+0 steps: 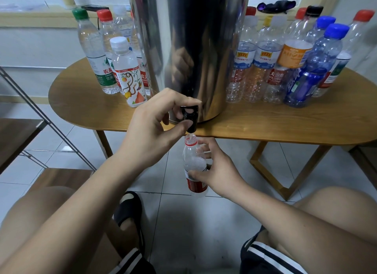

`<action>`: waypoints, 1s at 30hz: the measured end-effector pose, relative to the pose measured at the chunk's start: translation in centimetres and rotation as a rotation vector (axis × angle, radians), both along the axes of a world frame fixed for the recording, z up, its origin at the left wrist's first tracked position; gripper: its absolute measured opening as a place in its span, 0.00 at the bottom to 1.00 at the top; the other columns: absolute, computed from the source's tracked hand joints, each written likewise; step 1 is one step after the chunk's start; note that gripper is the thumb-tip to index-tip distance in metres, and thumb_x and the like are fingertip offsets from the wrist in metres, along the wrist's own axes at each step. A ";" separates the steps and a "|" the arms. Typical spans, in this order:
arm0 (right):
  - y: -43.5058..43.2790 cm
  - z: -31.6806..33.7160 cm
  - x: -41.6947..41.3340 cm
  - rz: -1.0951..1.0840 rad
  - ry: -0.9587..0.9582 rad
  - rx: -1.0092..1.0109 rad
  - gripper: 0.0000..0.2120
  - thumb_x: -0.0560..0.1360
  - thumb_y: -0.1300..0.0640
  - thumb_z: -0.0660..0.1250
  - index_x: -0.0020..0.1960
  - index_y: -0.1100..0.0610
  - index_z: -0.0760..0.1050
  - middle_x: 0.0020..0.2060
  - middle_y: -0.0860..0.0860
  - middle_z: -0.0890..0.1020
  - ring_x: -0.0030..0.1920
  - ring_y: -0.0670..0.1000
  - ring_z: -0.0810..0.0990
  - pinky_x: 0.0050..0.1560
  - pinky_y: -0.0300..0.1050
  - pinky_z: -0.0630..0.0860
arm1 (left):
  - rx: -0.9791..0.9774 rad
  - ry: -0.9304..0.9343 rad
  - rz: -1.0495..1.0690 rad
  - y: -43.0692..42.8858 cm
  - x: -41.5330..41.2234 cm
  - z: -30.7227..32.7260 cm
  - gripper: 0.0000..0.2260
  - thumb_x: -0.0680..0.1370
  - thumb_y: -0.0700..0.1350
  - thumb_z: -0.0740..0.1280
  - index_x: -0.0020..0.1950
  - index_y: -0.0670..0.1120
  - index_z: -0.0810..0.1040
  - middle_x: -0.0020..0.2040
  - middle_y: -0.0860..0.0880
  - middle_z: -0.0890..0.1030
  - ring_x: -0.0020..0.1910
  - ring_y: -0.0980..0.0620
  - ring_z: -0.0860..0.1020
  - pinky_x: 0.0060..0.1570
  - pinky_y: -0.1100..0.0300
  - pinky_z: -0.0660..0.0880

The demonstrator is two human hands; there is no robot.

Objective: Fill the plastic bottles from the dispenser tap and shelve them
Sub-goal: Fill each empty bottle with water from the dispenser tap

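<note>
Bottle [193, 161] hangs upright just below the counter [265, 126] edge, its open, red-ringed mouth right under the tap [190, 118], so the thin stream drops straight in. It looks only partly filled. The right hand [220, 171] grips it round the middle, with the thumb across the label and the fingers [204, 149] curled round the far side. That should steady the light plastic and centre it as it gains weight. The left hand [153, 128] works the tap: its fingers [179, 128] pinch the black lever, index over the top and thumb at the front, probably to hold it open. The tap juts out at six o'clock from the foot of the steel dispenser [189, 38]. The dispenser stands at the counter's front edge, so a bottle fits beneath the spout, above the floor [173, 212].

At nine o'clock of the dispenser stand capped filled bottles [126, 69], as they seem. At three o'clock a larger crowd of capped empties [265, 65] is packed touching, some of them dented. The shelf [18, 130], wood boards on a metal frame, is at nine o'clock of the hands and well apart from them. A slipper [130, 208] lies on the floor at seven o'clock of the bottle. The bottle's cap is not in sight. Nothing crosses the stream, though overfilling would wet the right hand and the floor
</note>
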State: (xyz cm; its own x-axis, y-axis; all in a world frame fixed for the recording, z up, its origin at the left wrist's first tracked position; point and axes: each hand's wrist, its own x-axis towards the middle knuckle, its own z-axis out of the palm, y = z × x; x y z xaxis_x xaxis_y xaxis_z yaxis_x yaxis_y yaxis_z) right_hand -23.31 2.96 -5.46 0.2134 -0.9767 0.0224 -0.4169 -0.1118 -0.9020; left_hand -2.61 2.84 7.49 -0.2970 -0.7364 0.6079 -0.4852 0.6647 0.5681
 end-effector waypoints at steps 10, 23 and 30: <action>0.0 0.0 0.1 -0.012 0.015 -0.005 0.38 0.70 0.52 0.84 0.71 0.36 0.66 0.60 0.36 0.76 0.61 0.32 0.75 0.55 0.36 0.77 | 0.000 -0.011 0.005 0.0 0.1 0.0 0.19 0.79 0.35 0.77 0.66 0.51 0.82 0.53 0.47 0.82 0.49 0.47 0.80 0.45 0.52 0.76; 0.0 -0.1 0.1 -0.011 0.008 -0.009 0.38 0.70 0.54 0.84 0.71 0.37 0.66 0.60 0.36 0.77 0.60 0.32 0.75 0.54 0.34 0.78 | 0.004 -0.018 0.011 -0.1 0.2 -0.1 0.19 0.79 0.35 0.77 0.67 0.50 0.83 0.54 0.47 0.82 0.49 0.46 0.80 0.44 0.50 0.76; 0.0 -0.1 0.1 -0.012 0.016 -0.023 0.37 0.70 0.54 0.84 0.70 0.35 0.67 0.60 0.36 0.77 0.60 0.33 0.76 0.54 0.33 0.76 | 0.004 -0.008 0.004 -0.1 0.2 -0.1 0.21 0.79 0.35 0.77 0.66 0.53 0.82 0.52 0.46 0.82 0.48 0.46 0.80 0.43 0.51 0.75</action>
State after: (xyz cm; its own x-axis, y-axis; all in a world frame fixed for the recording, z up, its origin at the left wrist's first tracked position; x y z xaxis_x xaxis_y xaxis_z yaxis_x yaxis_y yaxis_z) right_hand -23.24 2.96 -5.56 0.2019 -0.9785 0.0418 -0.4325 -0.1274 -0.8926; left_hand -2.44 2.75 7.40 -0.2987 -0.7399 0.6027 -0.4924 0.6605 0.5668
